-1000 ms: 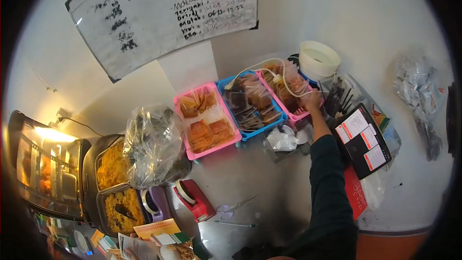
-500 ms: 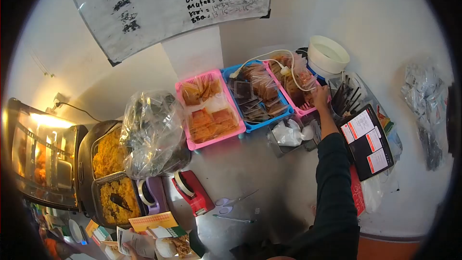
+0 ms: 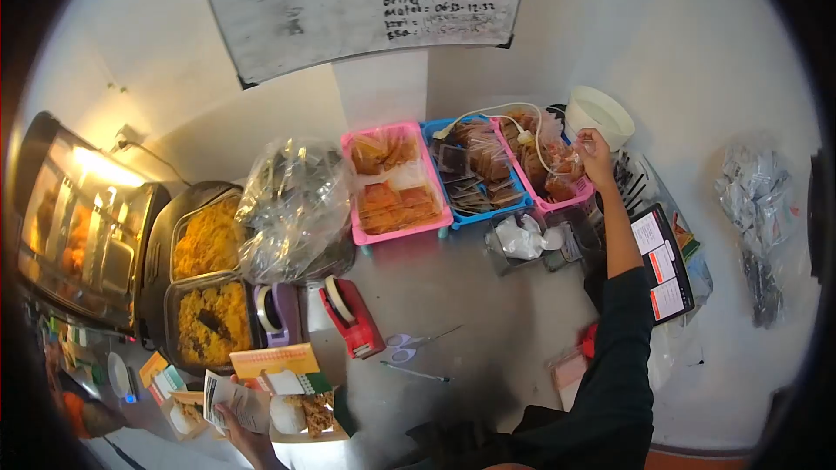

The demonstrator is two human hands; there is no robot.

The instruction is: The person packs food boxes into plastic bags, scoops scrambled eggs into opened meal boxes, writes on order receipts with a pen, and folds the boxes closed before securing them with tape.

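Note:
My right hand [image 3: 595,158] is over the right end of the right pink basket [image 3: 568,204], fingers drawn together. Whatever is in them is too small to make out. Clear sachets of reddish-brown sauce [image 3: 557,157] lie in that basket just beside the fingers. At the lower left, my left hand [image 3: 244,437] is closed on a printed paper slip [image 3: 235,402]. Close to the slip is an open food box [image 3: 338,422] with white rice [image 3: 287,415] and fried chicken [image 3: 317,413]. Another open box [image 3: 178,422] with rice sits left of it.
A blue basket [image 3: 493,217] and another pink basket [image 3: 402,235] hold more sachets. Tape dispensers, red [image 3: 357,322] and purple [image 3: 283,318], scissors [image 3: 405,346] and a pen [image 3: 414,372] lie on the metal table. A tablet [image 3: 666,261] stands right, near a white bowl [image 3: 601,117].
My right hand has come up from among the sachets to above the basket's edge. The left hand still has the paper slip. The whole view has shifted a little.

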